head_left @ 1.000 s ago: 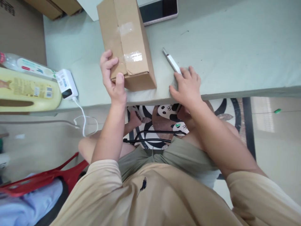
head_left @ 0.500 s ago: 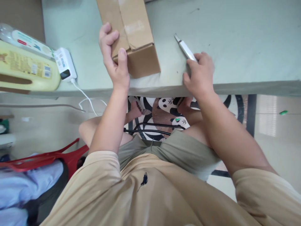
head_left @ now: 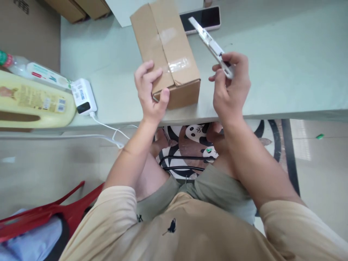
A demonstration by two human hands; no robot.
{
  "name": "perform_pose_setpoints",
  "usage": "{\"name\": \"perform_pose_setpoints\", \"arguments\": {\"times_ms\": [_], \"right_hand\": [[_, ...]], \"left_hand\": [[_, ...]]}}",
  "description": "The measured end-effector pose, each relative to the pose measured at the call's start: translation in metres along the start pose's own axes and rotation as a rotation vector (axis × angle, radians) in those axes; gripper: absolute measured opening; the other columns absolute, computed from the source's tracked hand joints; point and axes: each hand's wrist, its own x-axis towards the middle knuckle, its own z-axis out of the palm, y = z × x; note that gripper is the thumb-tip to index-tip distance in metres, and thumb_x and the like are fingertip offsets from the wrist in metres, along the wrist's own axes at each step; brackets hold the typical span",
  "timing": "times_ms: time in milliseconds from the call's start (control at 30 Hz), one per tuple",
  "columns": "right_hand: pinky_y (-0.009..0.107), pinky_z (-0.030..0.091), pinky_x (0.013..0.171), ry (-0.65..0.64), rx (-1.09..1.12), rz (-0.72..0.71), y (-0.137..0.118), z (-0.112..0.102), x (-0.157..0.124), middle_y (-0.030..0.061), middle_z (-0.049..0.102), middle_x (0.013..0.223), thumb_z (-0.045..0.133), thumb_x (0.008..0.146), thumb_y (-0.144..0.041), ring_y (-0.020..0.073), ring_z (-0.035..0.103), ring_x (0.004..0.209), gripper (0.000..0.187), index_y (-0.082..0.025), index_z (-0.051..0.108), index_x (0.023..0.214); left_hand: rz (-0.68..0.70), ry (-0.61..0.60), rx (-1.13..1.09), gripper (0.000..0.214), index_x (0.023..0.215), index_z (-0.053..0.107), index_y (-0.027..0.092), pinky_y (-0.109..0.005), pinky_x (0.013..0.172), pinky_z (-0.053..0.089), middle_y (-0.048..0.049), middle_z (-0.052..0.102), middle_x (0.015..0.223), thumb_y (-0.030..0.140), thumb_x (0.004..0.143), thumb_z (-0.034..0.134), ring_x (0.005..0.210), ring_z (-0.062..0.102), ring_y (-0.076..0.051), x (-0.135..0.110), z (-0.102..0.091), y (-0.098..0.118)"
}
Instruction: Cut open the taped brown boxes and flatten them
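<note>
A brown cardboard box [head_left: 174, 47] lies on the pale green table cover, its top seam and strips of clear tape facing up. My left hand [head_left: 150, 92] grips the near left corner, thumb on the near end and fingers over the top. To the right of the box, my right hand [head_left: 232, 81] is closed round the handle of a silver utility knife [head_left: 212, 45]. The knife is raised off the table, its tip pointing away and to the left, apart from the box.
A phone [head_left: 201, 20] lies behind the box. On the left are a yellow jug [head_left: 35, 101], a clear bottle [head_left: 40, 72] and a white device [head_left: 83, 96] with a cable. The table's front edge runs above my knees; a red chair [head_left: 76, 203] stands at lower left.
My right hand has lifted the utility knife from the table and holds it upright in its fingers. My left hand still holds the box. The view has shifted, bringing the phone into sight.
</note>
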Motion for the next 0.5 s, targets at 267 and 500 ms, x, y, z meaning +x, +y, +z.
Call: {"name": "perform_pose_setpoints", "arguments": {"times_ms": [267,500], "right_hand": [[0.019,0.049,0.047,0.241,0.304,0.002,-0.018,0.012,0.005,-0.0048,0.066,0.064,0.074,0.087,-0.041,0.0084,0.065,0.054,0.024,-0.021,0.061,0.090],[0.016,0.033,0.039,0.315,0.366,-0.056,-0.015,0.015,0.010,-0.0105,0.041,0.060,0.081,0.076,-0.038,0.0015,0.041,0.040,0.030,-0.022,0.055,0.077]], "left_hand": [[0.045,0.055,-0.115,0.057,0.119,0.057,0.031,-0.056,0.115,0.042,-0.0086,0.057,0.130,0.077,0.091,0.040,0.130,0.053,-0.028,0.001,0.017,0.010],[0.096,0.046,-0.063,0.049,0.122,0.054,0.030,-0.053,0.113,0.046,-0.0083,0.056,0.129,0.068,0.095,0.039,0.123,0.057,-0.026,0.006,0.013,0.016]]}}
